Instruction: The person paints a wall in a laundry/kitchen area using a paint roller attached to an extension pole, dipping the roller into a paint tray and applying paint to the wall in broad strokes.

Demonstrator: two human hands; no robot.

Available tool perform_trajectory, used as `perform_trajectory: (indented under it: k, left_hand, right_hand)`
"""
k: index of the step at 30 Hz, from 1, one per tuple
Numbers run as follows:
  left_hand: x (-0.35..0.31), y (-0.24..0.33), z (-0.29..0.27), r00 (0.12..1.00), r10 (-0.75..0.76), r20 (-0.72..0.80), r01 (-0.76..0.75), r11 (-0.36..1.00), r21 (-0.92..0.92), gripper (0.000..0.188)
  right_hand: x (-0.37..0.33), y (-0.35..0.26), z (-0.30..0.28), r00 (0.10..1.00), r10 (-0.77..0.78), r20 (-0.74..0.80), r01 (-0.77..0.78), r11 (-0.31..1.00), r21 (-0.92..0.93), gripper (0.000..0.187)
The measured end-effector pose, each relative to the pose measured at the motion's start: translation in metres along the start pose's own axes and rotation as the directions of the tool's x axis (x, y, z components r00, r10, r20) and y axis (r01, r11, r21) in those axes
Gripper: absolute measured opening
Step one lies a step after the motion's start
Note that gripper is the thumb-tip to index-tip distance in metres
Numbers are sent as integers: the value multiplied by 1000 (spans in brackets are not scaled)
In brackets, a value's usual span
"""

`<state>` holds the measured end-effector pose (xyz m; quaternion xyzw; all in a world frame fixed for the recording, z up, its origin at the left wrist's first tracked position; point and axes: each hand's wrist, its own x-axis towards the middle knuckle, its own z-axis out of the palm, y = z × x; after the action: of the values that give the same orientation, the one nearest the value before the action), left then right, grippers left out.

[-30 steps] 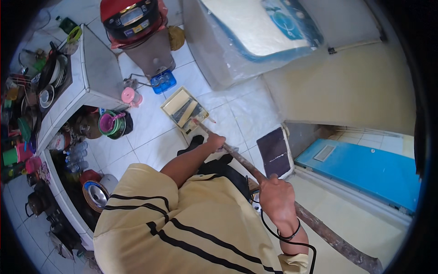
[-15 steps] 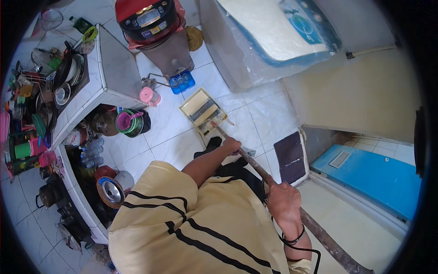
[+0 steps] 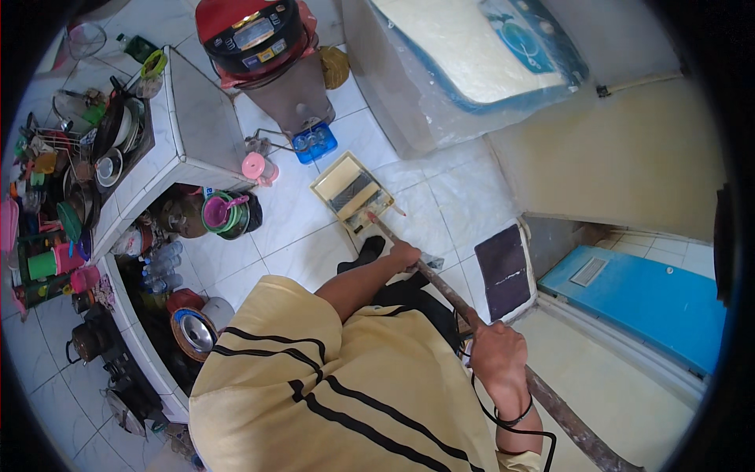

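Observation:
A long, worn brown pole (image 3: 444, 292) slants from the floor ahead of me down past my right side. My left hand (image 3: 405, 255) is wrapped round its upper part. Farther down, my right hand (image 3: 497, 354) grips it too, with a dark band and a black cord at the wrist. The pole's reddish far end lies at the near edge of a shallow cream tray (image 3: 321, 187) on the tiles. Inside the tray is a dark grey strip (image 3: 354, 195); whether the pole is joined to anything there, I cannot tell.
A dark mat (image 3: 503, 275) and a blue door (image 3: 629, 303) are at the right. Ahead stand a red-and-black rice cooker (image 3: 252, 35), a blue glass holder (image 3: 314, 144) and a pink-lidded jar (image 3: 259, 168). A tiled counter (image 3: 208, 118) with dishes runs along the left.
Both hands have moved slightly right and down with the pole, still gripping it. The whole view has shifted a little.

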<state>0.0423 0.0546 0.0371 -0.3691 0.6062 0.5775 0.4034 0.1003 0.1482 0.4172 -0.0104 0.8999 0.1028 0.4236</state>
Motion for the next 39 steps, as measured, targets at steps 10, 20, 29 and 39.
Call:
perform_trajectory:
  k: [10,20,29,39]
  left_hand:
    - [14,4,-9,994,-9,105,14,999,-49,24]
    - [-33,36,-6,904,-132,406,292,885,-363,28]
    - [-123,53,-15,951,105,289,80,822,-564,27]
    - [-242,41,-32,849,379,-367,-528,607,-594,34]
  right_hand:
    - [10,3,-4,997,-49,-61,45,997,-59,44]
    - [-32,71,-27,965,-41,-259,63,995,78,41]
    - [-59,154,-31,967,-116,-225,188,925,330,39]
    - [-39,222,-14,928,-346,-141,363,745,560,44]
